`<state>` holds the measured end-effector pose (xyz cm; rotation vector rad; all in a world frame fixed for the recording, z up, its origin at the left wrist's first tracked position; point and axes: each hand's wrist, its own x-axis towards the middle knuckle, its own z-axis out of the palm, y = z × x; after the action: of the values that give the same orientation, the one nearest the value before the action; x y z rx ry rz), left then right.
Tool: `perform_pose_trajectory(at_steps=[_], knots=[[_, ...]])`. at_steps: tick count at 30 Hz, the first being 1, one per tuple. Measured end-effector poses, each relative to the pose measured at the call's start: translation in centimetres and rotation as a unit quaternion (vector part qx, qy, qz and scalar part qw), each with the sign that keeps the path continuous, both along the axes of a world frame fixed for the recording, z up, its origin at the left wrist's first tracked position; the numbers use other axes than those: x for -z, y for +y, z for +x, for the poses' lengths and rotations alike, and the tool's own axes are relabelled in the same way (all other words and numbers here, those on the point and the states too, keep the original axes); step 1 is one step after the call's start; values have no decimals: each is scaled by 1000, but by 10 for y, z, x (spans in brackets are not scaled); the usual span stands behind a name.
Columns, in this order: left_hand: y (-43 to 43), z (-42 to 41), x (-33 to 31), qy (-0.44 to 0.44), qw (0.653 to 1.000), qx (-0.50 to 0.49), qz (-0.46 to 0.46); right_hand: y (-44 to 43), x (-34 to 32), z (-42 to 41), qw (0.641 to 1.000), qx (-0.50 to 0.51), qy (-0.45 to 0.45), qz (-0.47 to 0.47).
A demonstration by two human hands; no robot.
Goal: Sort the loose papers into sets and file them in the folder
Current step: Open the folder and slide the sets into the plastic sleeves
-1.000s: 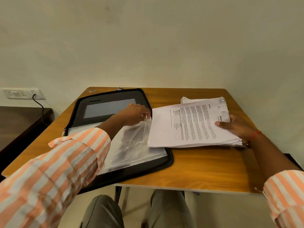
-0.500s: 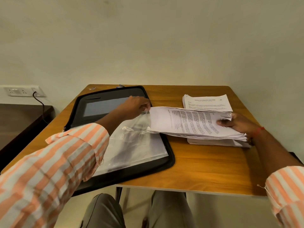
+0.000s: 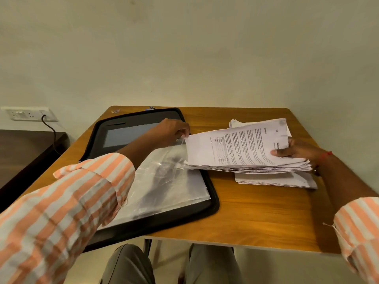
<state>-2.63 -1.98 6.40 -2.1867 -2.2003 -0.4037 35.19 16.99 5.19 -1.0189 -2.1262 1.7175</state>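
Head view, near to far: open black folder flat on table, slippery clear sleeve uppermost. Right hand clamped on floppy, sagging paper set, lifted over remaining stack; best pinched near edge, supported beneath. Left hand pinching sleeve mouth open.

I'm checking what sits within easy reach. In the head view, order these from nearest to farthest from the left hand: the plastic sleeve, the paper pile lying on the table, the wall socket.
From the left hand:
1. Plastic sleeve, pinched at its edge, in the open folder.
2. Paper pile, on the table to the right.
3. Wall socket, far left on the wall.
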Motion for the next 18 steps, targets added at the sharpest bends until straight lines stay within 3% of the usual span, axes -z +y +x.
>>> perform_pose_trajectory(at_steps=[7, 12, 16, 18], knots=[[1, 4, 7, -3, 999, 13, -33, 5, 3, -13, 990, -14, 55, -131], [-4, 14, 17, 0, 999, 3, -47, 6, 2, -14, 998, -20, 33, -48], [-8, 25, 24, -23, 998, -44, -31, 13, 11, -9, 996, -54, 28, -63], [-13, 33, 32, -52, 992, -115, -20, 11, 13, -14, 996, -41, 21, -72]])
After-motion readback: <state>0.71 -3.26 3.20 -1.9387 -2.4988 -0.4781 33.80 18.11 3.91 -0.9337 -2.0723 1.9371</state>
